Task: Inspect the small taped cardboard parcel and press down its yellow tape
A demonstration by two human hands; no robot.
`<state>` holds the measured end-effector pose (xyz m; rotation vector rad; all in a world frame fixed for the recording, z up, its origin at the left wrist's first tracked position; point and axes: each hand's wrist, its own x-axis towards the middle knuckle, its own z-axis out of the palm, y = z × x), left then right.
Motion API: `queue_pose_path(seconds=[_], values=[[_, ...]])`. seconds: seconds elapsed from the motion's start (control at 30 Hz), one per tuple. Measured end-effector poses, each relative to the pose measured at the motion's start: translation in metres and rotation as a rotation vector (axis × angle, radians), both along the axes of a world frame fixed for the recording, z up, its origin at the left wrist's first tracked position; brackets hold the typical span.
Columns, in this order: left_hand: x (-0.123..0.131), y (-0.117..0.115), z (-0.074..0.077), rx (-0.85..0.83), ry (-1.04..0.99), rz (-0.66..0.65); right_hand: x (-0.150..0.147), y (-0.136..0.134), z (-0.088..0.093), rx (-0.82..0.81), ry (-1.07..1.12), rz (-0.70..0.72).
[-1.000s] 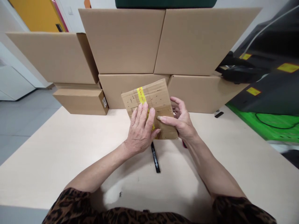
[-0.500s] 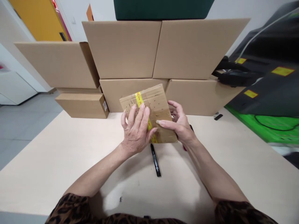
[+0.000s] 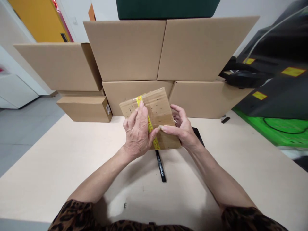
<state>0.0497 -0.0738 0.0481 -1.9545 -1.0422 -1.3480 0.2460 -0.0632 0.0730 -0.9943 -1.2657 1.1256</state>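
Note:
A flat cardboard package (image 3: 160, 104) with dark pen-like marks is held tilted above the table. A strip of yellow printed tape (image 3: 156, 142) runs down its face. My right hand (image 3: 184, 128) grips the package's right edge, thumb on the front and fingers behind. My left hand (image 3: 137, 131) lies on the front face, fingers extended close together over the tape, its thumb tip near the right thumb. Below the package a black marker (image 3: 160, 166) rests on the table, its upper end hidden. A black object (image 3: 198, 136), partly hidden, lies behind my right wrist.
Large cardboard boxes (image 3: 127, 51) are stacked along the table's back, with a green bin (image 3: 168, 9) on top. A smaller box (image 3: 83, 109) stands at left. A small black item (image 3: 225, 120) lies at the back right of the pale table (image 3: 48, 166).
The left hand's fingers have drawn closer together and slid slightly upward along the tape. Its thumb has moved up to the right thumb. The package has shifted slightly left.

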Motion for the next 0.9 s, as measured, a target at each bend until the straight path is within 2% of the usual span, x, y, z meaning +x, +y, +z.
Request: queue_pose_path(seconds=[0.1,0.33,0.6,0.8,0.9], values=[[0.001,-0.004,0.000,-0.038,0.031,0.030,0.001,0.000,0.000,0.016,-0.015,0.000],[0.005,-0.002,-0.011,-0.032,0.115,-0.056,0.003,0.000,0.003,0.033,-0.001,-0.024],[-0.001,0.001,-0.007,-0.026,0.166,-0.090,0.004,0.001,0.002,0.020,-0.006,-0.047],[0.000,0.002,-0.013,-0.016,0.142,-0.103,0.003,0.003,-0.002,0.029,-0.026,-0.059],[-0.003,0.005,-0.011,0.018,0.082,-0.126,0.002,0.003,-0.002,0.022,-0.012,-0.057]])
